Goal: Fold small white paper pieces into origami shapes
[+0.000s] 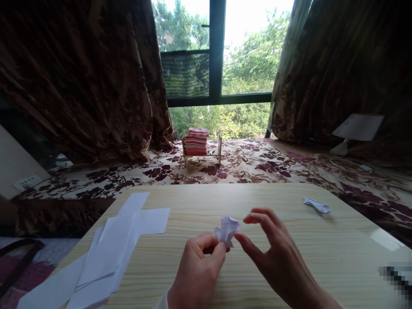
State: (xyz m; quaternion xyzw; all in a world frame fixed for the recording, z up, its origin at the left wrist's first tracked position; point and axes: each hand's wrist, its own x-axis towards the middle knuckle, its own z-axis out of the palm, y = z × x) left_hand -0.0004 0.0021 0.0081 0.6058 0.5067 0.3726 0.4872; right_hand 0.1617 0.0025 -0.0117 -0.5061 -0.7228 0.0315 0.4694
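A small piece of folded white paper (227,229) with several creased points is pinched between the thumb and fingers of my left hand (201,268), just above the wooden table (257,197). Close by on the right, my right hand (273,246) has its thumb and index finger spread apart. Its thumb tip is next to the paper's right edge; whether they touch I cannot tell. A second folded paper piece (317,205) lies by itself toward the table's far right.
Loose white paper strips (109,244) lie overlapping on the table's left side. Beyond the table, a small rack (220,150) with folded pink-and-white cloths (196,141) stands on a flowered cover, and a lamp (358,128) is at right. A pixelated dark object is at lower right.
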